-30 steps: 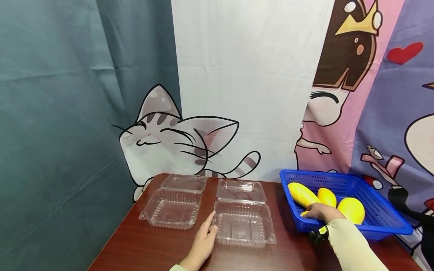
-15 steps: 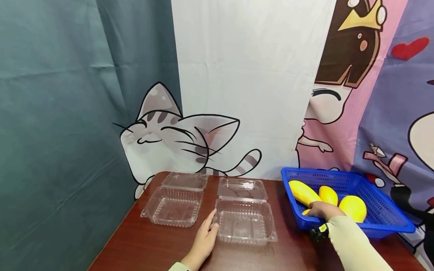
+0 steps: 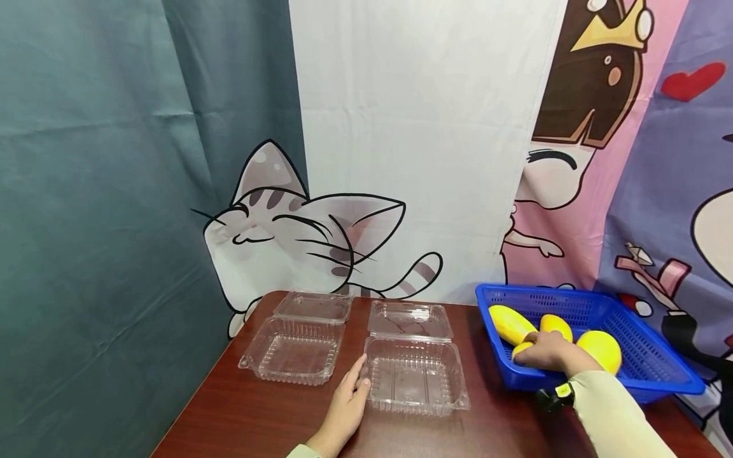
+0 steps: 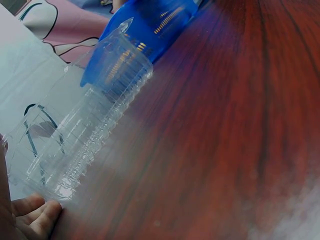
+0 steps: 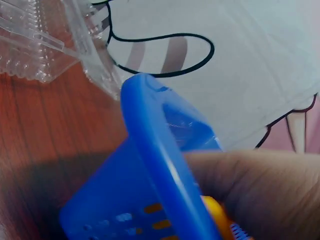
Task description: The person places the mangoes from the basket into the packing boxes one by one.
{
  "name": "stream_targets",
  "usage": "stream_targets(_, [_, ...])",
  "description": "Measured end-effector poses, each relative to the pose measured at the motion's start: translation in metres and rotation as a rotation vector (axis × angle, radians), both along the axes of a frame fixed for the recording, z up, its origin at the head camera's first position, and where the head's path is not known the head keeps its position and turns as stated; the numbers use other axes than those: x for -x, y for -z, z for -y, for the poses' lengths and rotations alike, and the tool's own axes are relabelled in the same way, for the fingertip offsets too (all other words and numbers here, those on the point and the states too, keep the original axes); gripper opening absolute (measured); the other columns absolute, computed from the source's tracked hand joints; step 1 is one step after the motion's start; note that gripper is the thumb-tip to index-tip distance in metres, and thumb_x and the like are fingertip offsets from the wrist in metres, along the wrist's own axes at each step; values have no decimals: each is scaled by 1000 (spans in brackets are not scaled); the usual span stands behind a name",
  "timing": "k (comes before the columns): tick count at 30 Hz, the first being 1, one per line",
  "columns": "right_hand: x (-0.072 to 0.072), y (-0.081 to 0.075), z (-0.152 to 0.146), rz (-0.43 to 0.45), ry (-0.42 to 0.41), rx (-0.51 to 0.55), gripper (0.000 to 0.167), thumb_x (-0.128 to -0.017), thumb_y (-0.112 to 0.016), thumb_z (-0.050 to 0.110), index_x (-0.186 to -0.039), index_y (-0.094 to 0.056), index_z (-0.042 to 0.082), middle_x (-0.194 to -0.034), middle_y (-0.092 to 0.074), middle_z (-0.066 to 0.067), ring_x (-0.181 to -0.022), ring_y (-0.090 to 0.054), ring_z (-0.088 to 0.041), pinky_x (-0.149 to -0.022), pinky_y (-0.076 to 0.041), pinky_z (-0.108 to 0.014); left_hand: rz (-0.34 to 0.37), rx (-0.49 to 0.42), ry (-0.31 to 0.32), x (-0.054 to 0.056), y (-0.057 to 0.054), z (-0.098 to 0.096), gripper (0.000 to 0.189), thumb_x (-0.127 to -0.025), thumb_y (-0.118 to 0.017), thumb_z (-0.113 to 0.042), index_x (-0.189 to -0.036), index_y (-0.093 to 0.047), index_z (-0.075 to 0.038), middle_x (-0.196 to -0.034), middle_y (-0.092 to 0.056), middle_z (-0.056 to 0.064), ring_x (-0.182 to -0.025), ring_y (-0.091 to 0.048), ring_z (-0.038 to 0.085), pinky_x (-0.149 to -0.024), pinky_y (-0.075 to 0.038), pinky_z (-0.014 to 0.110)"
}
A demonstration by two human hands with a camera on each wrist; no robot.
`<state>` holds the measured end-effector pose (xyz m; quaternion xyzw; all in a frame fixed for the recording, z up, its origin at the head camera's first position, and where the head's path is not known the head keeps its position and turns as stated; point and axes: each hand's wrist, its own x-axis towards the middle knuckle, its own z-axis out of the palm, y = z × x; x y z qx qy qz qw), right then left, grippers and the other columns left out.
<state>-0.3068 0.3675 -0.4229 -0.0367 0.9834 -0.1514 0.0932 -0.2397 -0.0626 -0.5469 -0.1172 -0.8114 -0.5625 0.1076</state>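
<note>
My left hand rests on the table with straight fingers along the left wall of a clear plastic clamshell box, its lid folded back. In the left wrist view the fingertips lie right at the box's corner. Inside the blue basket, my right hand grips a small yellow fruit, mostly covered by the fingers. A long yellow fruit lies behind it, with a small one and a large round one beside the hand. The basket's blue rim hides the right fingers in the right wrist view.
A second clear clamshell box stands open to the left of the first. Both sit on the reddish-brown table. Behind the table hangs a printed cloth with a cartoon cat.
My right hand has shifted slightly right inside the basket, and more of the small yellow fruit at its fingers shows. My left hand stays by the box.
</note>
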Motion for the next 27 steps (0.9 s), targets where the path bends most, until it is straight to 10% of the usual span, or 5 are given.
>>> stream_targets(17, [-17,-39,75,-448,-43,128,64,-73,-82,43,-128,-67,16,-136,-33,-29,-110,-34,-55,-74,-41,-60,1,11,18,2,-3,-1,50,-104,-51,-12,-153,-42,-7,-141,-52,27,-117,-61,39,-93,-51,52])
stream_targets(27, [-17,-14,132,-498,-185,103,63,-64,-85,41,-123,-70,24,-120,-44,-16,-98,-44,-39,-64,-43,-39,6,7,0,0,-2,-2,50,-104,-53,-13,-152,-43,-7,-139,-54,25,-117,-61,37,-94,-51,49])
